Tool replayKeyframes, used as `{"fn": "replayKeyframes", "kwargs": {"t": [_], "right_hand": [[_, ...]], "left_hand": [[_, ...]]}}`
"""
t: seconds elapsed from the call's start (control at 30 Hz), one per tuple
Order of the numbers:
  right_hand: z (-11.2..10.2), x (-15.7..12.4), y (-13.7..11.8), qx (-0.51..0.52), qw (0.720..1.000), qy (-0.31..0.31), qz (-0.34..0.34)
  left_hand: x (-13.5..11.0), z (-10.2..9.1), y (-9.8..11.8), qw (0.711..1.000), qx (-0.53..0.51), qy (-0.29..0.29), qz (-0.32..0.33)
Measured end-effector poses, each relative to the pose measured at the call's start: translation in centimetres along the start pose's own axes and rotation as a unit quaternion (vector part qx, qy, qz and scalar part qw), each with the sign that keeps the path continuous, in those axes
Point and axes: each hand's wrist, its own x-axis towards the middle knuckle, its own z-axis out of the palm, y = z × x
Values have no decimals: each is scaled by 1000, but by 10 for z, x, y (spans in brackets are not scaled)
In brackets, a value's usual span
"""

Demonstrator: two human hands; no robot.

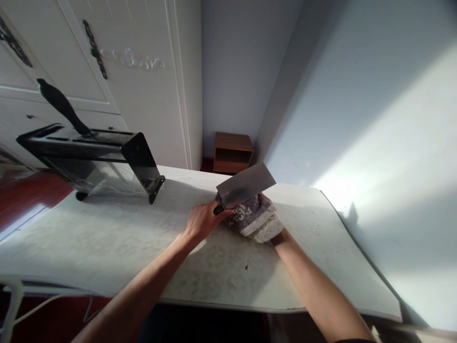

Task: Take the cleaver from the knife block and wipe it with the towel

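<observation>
Above the table I hold a cleaver [246, 185] whose broad grey blade is tilted up to the right. My left hand [204, 220] is closed around its black handle [218, 209], with the thumb stretched along it. A grey and white patterned towel [255, 218] lies against the lower side of the blade. My right hand [279, 237] is mostly hidden by the towel, which it holds up to the blade; only the wrist and a bit of skin by the blade's edge show.
At the left of the pale table [200, 276] stands a black knife block [89, 147] with clear sides, one black-handled knife [64, 105] in it. A white wardrobe [143, 95] and a small brown cabinet [233, 150] are beyond. The wall [374, 119] borders the right side.
</observation>
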Motion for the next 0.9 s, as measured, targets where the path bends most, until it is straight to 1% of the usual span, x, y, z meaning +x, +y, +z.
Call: {"fn": "replayKeyframes", "kwargs": {"t": [0.1,0.17,0.33,0.43,0.5,0.63,0.73,0.8,0.9], "right_hand": [[10,-4,-8,89,991,-69,68],[13,-9,-10,121,985,-86,90],[17,-16,-6,72,988,-94,99],[18,-16,-1,41,990,-79,107],[17,-14,1,17,994,-66,89],[12,-7,3,-30,999,-41,9],[7,-1,5,-40,998,-10,-47],[5,1,6,-42,997,-3,-64],[4,2,6,-41,997,10,-68]], "left_hand": [[0,0,0,1000,15,12,-4],[1,1,0,999,25,17,-11],[1,3,0,1000,14,22,-6],[0,4,0,1000,7,18,5],[-1,3,-1,1000,3,7,21],[0,2,-3,999,-2,-12,50],[2,1,-7,998,-10,-23,60],[4,0,-9,997,-24,-18,72],[5,-2,-12,994,-52,-9,95]]}}
